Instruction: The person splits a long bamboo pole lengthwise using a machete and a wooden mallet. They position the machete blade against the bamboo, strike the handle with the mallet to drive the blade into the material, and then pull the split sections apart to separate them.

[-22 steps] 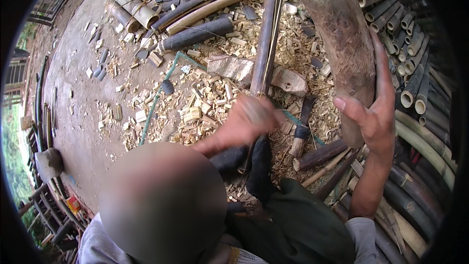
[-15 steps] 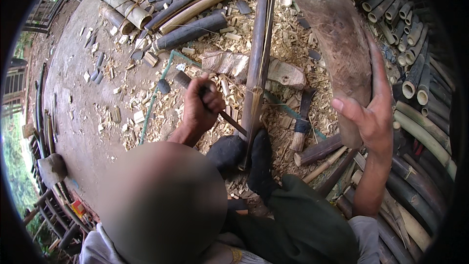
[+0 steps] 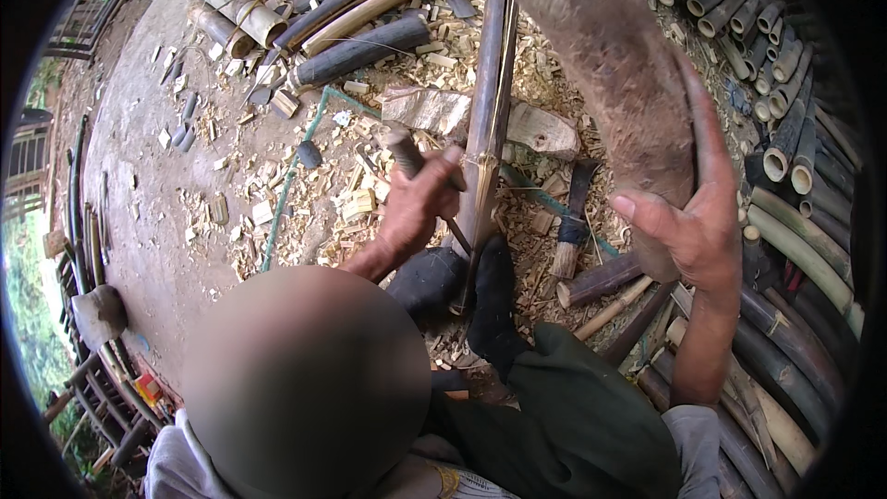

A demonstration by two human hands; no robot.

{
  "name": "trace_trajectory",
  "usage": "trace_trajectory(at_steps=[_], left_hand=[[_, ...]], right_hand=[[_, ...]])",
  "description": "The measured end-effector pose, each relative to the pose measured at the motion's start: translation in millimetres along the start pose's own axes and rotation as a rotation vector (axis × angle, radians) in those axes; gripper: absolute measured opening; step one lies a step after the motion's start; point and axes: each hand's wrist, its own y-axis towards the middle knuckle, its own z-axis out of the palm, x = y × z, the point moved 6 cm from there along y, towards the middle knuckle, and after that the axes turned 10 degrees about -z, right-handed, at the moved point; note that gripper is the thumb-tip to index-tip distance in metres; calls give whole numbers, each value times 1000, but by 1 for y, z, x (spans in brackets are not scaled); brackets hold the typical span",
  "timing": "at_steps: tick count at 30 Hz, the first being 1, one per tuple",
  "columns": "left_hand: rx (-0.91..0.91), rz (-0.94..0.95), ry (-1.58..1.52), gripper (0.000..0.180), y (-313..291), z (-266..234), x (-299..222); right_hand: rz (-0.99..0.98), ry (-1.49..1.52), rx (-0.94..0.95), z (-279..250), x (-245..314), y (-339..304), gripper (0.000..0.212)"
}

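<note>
our right hand (image 3: 686,229) grasps wooden club (image 3: 621,65) near narrow end: looks heavy, rough, best held there. our left hand (image 3: 418,205) clenches chisel-like tool (image 3: 404,150); bamboo (image 3: 487,120) looks stiff, slick.

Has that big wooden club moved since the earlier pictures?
Yes: the wooden club in the right hand has shifted left in the view. Judged against the pale block on the ground, the gap between them has narrowed.

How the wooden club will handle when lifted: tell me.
The club is probably top-heavy, its far end thicker than the end in the right hand. Its thick wood suggests stiffness, and its rough surface should resist slipping.
</note>
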Motion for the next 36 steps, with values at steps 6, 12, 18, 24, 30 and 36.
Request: trace_trajectory(at_steps=[6, 12, 18, 24, 30, 36], left_hand=[[36, 172, 337, 25, -15, 60, -6], [60, 125, 646, 30, -8, 66, -1], [84, 63, 548, 31, -4, 67, 1], [119, 36, 415, 22, -5, 63, 7], [-93, -132, 17, 23, 7, 18, 14], [14, -348, -334, 35, 45, -31, 31]], right_hand=[[-81, -46, 235, 22, -4, 0, 96], [-5, -515, 568, 23, 16, 21, 99], [-151, -245, 244, 4, 9, 34, 100], [66, -424, 578, 19, -22, 16, 101], [-24, -115, 121, -16, -5, 11, 104], [42, 26, 52, -15, -5, 5, 106]])
